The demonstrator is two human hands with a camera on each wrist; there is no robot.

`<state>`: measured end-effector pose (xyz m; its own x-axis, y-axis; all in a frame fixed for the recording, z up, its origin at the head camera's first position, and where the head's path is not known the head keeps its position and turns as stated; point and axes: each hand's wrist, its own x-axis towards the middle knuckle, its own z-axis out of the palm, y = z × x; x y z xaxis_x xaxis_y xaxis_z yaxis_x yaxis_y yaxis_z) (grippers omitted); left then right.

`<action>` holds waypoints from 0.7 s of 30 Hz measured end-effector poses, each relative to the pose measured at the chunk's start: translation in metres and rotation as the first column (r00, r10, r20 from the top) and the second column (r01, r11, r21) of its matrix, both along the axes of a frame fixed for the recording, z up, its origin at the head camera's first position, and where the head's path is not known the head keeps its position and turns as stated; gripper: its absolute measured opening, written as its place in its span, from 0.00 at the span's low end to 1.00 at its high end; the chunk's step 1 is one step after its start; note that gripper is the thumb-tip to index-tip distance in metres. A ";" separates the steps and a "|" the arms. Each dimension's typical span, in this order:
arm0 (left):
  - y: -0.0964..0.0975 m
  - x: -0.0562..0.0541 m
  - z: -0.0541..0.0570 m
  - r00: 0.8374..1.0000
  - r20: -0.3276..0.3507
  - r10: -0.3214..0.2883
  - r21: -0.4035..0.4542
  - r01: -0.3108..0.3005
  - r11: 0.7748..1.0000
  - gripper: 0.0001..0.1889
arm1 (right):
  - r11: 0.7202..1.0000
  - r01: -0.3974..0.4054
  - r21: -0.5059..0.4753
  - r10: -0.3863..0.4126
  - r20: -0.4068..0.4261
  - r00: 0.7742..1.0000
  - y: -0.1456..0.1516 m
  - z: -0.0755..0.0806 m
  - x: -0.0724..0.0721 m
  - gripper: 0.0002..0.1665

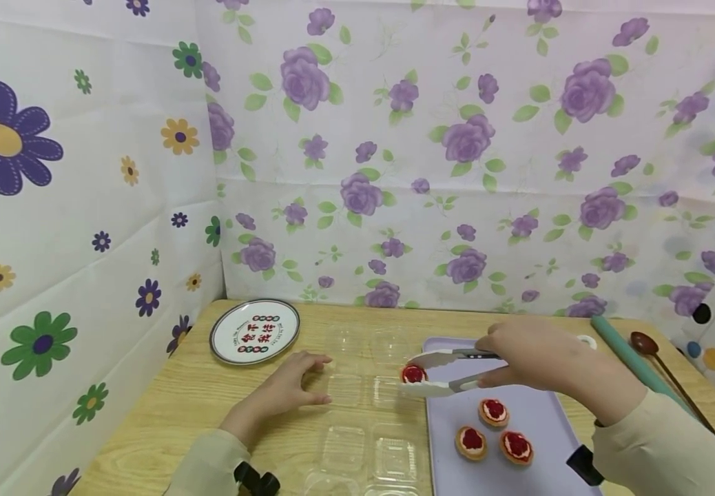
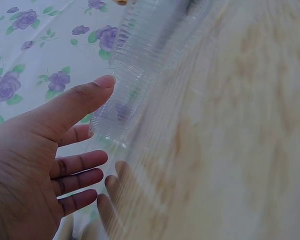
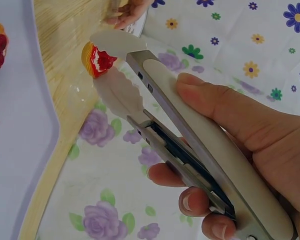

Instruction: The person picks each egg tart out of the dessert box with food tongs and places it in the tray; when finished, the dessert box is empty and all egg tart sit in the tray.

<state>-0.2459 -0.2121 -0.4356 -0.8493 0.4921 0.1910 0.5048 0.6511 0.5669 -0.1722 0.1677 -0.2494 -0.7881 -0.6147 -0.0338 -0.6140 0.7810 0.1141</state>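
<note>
My right hand grips a pair of white-tipped tongs, thumb on one arm and fingers round the other. Between the tong tips is a small tart with red topping and white cream, held above the clear plastic container with several compartments. My left hand is spread at the container's left side, thumb and fingers apart; in the left wrist view its thumb is right at the ridged plastic wall. Three similar tarts lie on the lilac tray to the right.
A white plate with a dark rim and red lettering sits at the back left of the wooden table. On the right lie a green roll and a brown spoon. Floral cloth hangs behind and at the left.
</note>
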 end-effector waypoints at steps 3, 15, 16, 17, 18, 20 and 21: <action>0.001 0.000 0.000 1.000 -0.002 -0.005 0.008 0.005 1.000 0.37 | 1.000 0.004 0.001 -0.004 -0.005 1.000 0.010 -0.005 0.002 0.18; 0.000 -0.001 -0.001 1.000 -0.025 -0.015 -0.022 0.014 1.000 0.37 | 0.998 0.069 -0.013 -0.068 0.033 0.997 0.035 -0.021 0.007 0.22; -0.001 0.000 -0.001 0.999 -0.031 -0.016 -0.024 0.016 1.000 0.37 | 0.997 0.078 -0.013 -0.078 0.038 0.996 0.036 -0.022 0.007 0.22; -0.001 0.000 -0.001 0.999 -0.035 -0.018 -0.023 0.017 1.000 0.37 | 0.997 0.082 -0.011 -0.081 0.039 0.996 0.038 -0.023 0.007 0.22; -0.001 0.000 -0.002 0.999 -0.043 -0.020 -0.021 0.019 1.000 0.37 | 0.996 0.084 -0.012 -0.084 0.044 0.996 0.039 -0.024 0.007 0.22; -0.001 0.000 -0.002 0.998 -0.055 -0.021 -0.015 0.021 1.000 0.37 | 0.996 0.083 -0.015 -0.083 0.052 0.995 0.041 -0.026 0.008 0.20; -0.002 0.000 -0.003 0.997 -0.078 -0.025 -0.023 0.023 0.999 0.36 | 0.996 0.085 -0.019 -0.084 0.065 0.994 0.043 -0.028 0.008 0.20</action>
